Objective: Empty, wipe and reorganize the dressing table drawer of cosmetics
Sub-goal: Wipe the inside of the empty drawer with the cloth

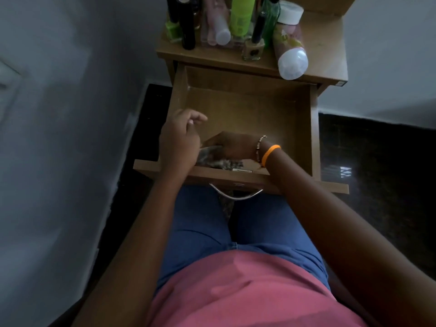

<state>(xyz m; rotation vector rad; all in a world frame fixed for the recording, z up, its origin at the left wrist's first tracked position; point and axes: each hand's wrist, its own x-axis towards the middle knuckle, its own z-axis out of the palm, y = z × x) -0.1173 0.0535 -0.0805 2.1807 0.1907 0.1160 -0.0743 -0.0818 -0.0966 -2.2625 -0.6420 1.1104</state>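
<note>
**Q:** What does the head camera show?

**A:** I look down on an open light-brown wooden drawer (247, 107), pulled out over the lap and bare of cosmetics. My right hand (232, 146) presses a mottled grey cloth (218, 160) against the drawer's near-left floor, fingers closed over it. My left hand (180, 135) hovers just beside it, loosely curled and holding nothing. The bottles and tubes stand crowded on the wooden table top (325, 43) behind the drawer, among them a lime-green bottle (241, 16) and a leaning white-capped floral bottle (291, 53).

**Q:** What might go wrong?

**A:** In my judgement, a hard wipe could jolt the table; the leaning bottle overhangs the front edge and might drop into the drawer.

**Q:** Any readable labels?

**A:** None; the picture is dim and blurred, so print on the bottles is probably there but illegible.
</note>
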